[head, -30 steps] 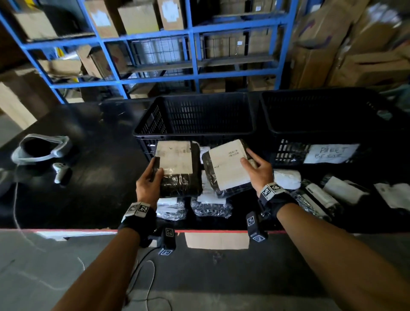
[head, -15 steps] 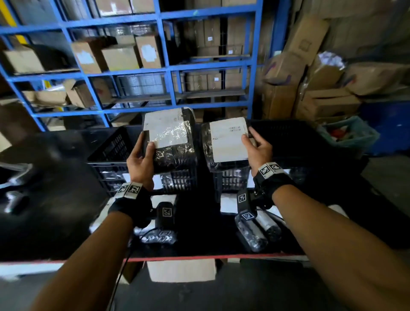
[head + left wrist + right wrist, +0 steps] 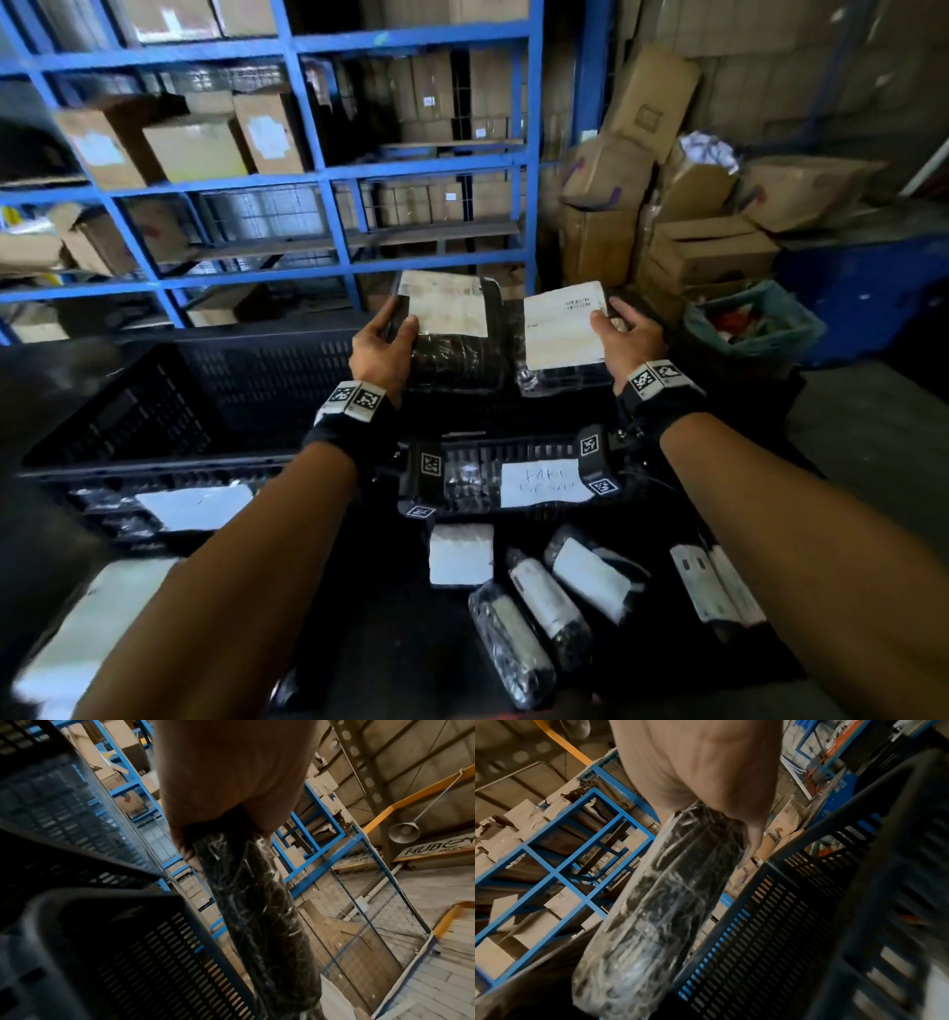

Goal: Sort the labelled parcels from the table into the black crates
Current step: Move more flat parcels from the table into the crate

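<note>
**Both arms raised, each hand gripping**

Two bare forearms reach up from the lower corners of the head view toward frame centre, each wrist wrapped in a black band with square-coded markers. The left hand [image 3: 381, 351] curls at centre, thumb laid forward over what it holds. The right hand [image 3: 627, 336], right of centre, grips likewise, thumb on top, fingers tucked behind.

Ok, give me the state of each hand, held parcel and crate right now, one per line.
Left hand: grips a black plastic-wrapped parcel.
Left black plastic-wrapped parcel: held up, label facing the camera.
Right hand: grips the other parcel.
Right parcel: held up, label facing the camera.
Black slotted crates: upright, open-topped.
</note>
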